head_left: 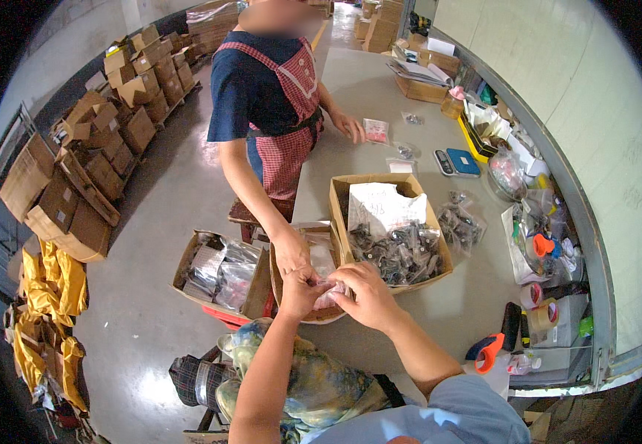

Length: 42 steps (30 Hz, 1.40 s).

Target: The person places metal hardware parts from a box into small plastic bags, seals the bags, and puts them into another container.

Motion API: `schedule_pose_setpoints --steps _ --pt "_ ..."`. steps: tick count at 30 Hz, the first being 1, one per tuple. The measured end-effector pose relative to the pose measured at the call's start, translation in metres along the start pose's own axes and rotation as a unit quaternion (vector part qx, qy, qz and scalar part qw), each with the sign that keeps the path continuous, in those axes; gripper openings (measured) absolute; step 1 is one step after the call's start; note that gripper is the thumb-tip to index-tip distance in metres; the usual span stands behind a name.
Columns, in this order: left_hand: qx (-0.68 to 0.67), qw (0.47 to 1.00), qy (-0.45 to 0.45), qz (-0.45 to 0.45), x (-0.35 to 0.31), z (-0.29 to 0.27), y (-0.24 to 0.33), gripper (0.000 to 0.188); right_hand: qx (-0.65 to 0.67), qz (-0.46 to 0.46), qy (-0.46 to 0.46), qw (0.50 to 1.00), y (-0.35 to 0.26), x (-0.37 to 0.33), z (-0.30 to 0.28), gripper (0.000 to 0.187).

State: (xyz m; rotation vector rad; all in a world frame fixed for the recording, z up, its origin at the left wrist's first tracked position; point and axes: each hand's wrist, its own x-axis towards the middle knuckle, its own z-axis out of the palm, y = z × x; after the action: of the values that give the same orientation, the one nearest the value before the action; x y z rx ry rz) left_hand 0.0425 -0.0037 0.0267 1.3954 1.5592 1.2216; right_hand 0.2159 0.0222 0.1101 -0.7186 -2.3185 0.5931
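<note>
My left hand [301,296] and my right hand [367,294] meet over an open cardboard box, their fingers closed on a small clear plastic bag [328,297] with pink showing. My fingers partly cover the bag. A co-worker's hand [291,250] reaches down right beside my left hand; whether they touch I cannot tell. Next to my right hand stands a larger cardboard box [443,275] with many small bags of dark parts [395,255] and a white paper sheet [384,207]. To the left, another carton [180,275] holds clear packets [238,272].
The co-worker in a red checked apron [284,159] stands across, other hand by a pink packet [376,131]. A blue scale [461,163], bagged parts [461,226], tape rolls [544,316] and an orange tape dispenser [490,354] lie on the grey table [484,274]. Cartons [103,174] line the left wall.
</note>
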Motion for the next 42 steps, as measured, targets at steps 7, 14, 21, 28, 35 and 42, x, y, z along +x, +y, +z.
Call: schedule_pose_setpoints --steps 7,14,21,28,35,42 --pt "0.044 0.994 -0.043 0.094 -0.003 0.003 0.026 0.030 -0.021 0.118 -0.117 0.986 0.014 -0.009 0.006 0.030" --pt "0.246 0.941 -0.021 0.230 -0.007 0.020 0.021 0.054 -0.074 -0.041 -0.173 0.981 0.020 -0.017 -0.003 0.028" --pt "0.123 0.985 -0.090 0.084 -0.005 0.016 0.013 0.030 -0.299 0.244 0.076 0.919 0.140 -0.006 -0.060 0.016" --pt "0.125 0.985 -0.071 0.091 -0.004 0.019 0.011 0.031 -0.380 0.250 0.013 0.890 0.214 -0.030 -0.092 0.021" --pt "0.111 0.989 -0.094 0.038 -0.002 0.020 0.004 0.034 0.490 0.234 0.290 0.788 0.261 0.041 -0.095 0.020" --pt "0.181 0.977 -0.095 0.057 0.006 0.029 -0.008 0.033 -0.401 0.251 -0.098 0.876 0.337 0.100 -0.075 0.026"
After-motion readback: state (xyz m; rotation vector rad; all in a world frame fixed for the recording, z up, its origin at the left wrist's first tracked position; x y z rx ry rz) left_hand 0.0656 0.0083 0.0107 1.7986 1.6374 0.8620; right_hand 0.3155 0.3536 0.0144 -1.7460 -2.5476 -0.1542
